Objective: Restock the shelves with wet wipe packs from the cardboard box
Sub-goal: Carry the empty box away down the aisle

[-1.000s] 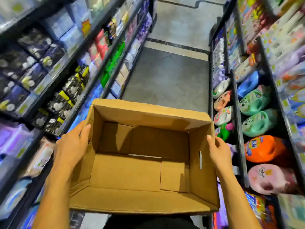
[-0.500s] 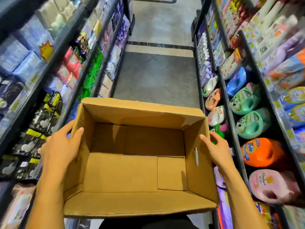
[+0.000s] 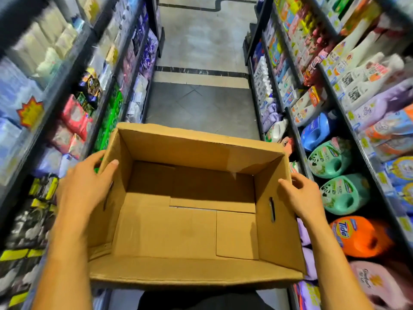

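Between two runs of dark metal shelving, low in the view toward 6 o'clock, an open brown cardboard box is carried roughly level in front of the person, with its mouth up and its folded bottom flaps showing across the whole floor. At the box's 9 o'clock wall the left hand grips the rim, thumb hooked over the edge to the inside and fingers on the outside, close to a narrow handle slot. At the 3 o'clock wall the right hand clasps the rim too, thumb lying on the top edge and fingers curled against the outer face; another slot is cut in that wall. Grey tiled floor runs away toward 12 o'clock. On the 9 o'clock side the shelves carry pink soft packs and green packs, both blurred. On the 3 o'clock side lie teal-green detergent jugs, an orange Tide jug, a blue jug and a pale pink bottle.
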The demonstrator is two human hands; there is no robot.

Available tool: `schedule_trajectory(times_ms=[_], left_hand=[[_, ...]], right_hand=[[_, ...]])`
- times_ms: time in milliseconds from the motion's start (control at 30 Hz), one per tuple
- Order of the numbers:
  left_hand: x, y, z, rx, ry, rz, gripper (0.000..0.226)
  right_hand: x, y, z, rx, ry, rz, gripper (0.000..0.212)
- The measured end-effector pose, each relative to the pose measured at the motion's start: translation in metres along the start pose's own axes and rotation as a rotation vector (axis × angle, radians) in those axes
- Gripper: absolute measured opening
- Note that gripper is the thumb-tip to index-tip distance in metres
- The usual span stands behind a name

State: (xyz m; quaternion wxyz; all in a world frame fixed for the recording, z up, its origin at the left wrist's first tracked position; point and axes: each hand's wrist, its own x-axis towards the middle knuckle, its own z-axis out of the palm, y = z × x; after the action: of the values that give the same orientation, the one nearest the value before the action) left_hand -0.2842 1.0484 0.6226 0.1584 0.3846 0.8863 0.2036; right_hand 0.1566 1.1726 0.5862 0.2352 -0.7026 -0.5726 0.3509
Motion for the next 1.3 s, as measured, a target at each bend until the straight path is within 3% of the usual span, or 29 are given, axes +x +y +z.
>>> schedule_trajectory(times_ms=[467,633,833,967,1133,1300], left_hand=[[0.144,0.103,0.019,-0.275,0.000,0.066,0.038],[0.214,0.157,0.023,-0.290,-0.012,0.106,0.037],[0.284,0.199,0.029,-0.308,0.104,0.088,0.044],[0.334,0.213,0.024,-0.289,0.122,0.014,0.049],[0.414,0.219,0.022,-0.319,0.085,0.023,0.052],[0.501,0.224,0.003,-0.356,0.040,0.042,0.035]], right_hand=[[0.151,-0.067,0.005,0.230,0.150,0.106,0.030],[0.228,-0.093,0.010,0.268,0.188,0.121,0.011],[0.323,-0.123,0.020,0.282,0.100,0.079,0.027],[0.369,-0.168,0.030,0.295,-0.007,0.017,0.027],[0.428,-0.219,0.066,0.252,0.064,0.005,0.038],[0.471,-0.280,0.095,0.195,0.096,-0.031,0.036]])
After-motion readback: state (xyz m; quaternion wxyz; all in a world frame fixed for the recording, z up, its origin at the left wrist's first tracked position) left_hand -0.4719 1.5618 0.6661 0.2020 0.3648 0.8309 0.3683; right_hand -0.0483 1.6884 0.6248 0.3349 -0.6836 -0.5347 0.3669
